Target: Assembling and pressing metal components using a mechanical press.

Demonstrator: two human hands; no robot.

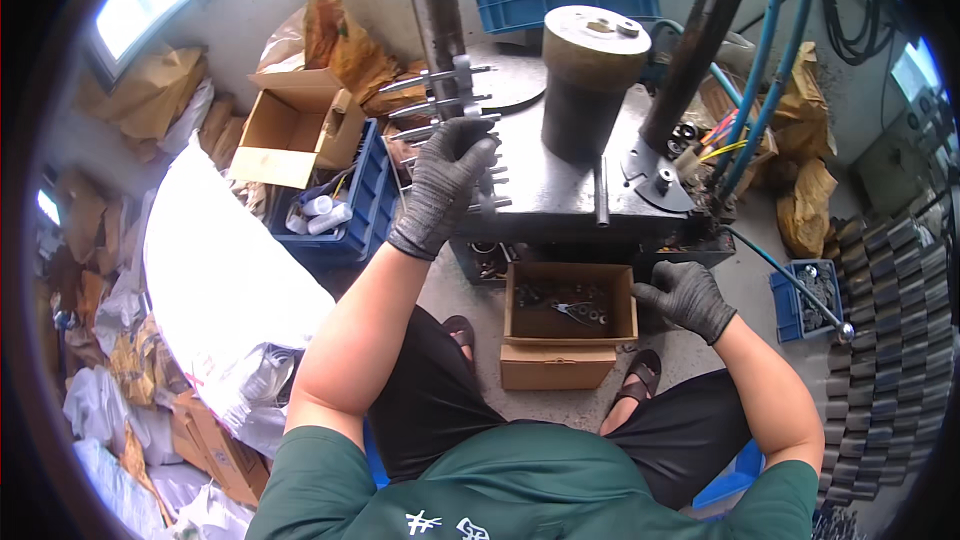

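Observation:
In a dark grey knit glove, my left hand (440, 180) is up at an upright metal rack (464, 90) that carries several horizontal pins. Its fingers are bent closed against the rack's pins; what they grip is hidden behind the glove. My right hand (692, 298), gloved the same way, hovers at the right rim of an open cardboard box (570, 328). The thumb points toward the box and stands apart from the loosely curled fingers, and nothing shows in them. Inside the box lie small dark parts and a pair of pliers (577, 312).
A thick dark cylinder (590, 80) stands on the metal machine table (545, 185) between two steel columns. A short metal rod (601, 192) sits at its front edge. Left stands a blue crate (365, 210) under an open carton (300, 130); stacked metal pieces (880, 340) fill the right.

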